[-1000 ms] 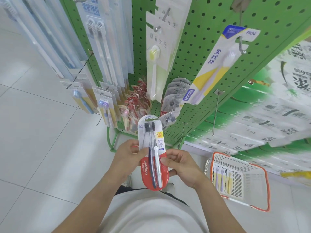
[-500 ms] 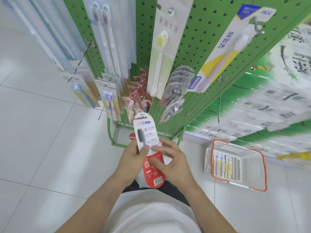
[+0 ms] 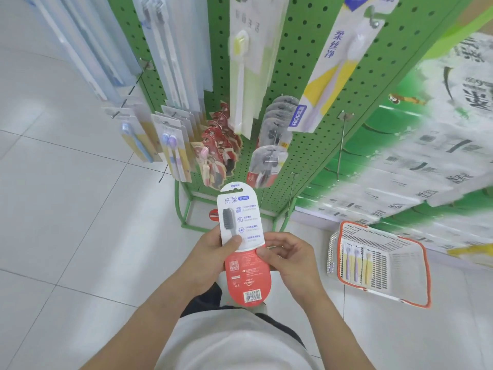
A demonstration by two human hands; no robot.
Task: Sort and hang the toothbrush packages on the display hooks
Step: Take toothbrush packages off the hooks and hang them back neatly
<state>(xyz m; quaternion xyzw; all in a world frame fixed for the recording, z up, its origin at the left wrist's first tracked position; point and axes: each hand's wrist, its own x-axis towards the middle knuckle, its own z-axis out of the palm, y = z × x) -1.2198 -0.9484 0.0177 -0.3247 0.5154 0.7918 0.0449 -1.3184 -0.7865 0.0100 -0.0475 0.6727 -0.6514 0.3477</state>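
A red-and-white Colgate toothbrush package (image 3: 241, 217) stands upright in front of me with its printed back side facing me. My left hand (image 3: 213, 252) grips its left edge, thumb across the card. My right hand (image 3: 288, 256) holds the right edge with curled fingers. Ahead stands the green pegboard rack (image 3: 301, 60), where matching Colgate packs (image 3: 268, 164) hang on a low hook. A bare hook (image 3: 342, 145) juts out to the right of them. More toothbrush packages (image 3: 170, 148) hang at the left.
A white basket with an orange rim (image 3: 424, 263) lies on the floor at right with three toothbrush packs (image 3: 357, 263) inside. Stacked green-and-white cartons (image 3: 426, 145) stand behind it. The rack's green foot frame (image 3: 186, 209) rests on the white tiled floor.
The package was flipped from its front to its printed back and raised slightly. My view moved closer to the rack and downward.
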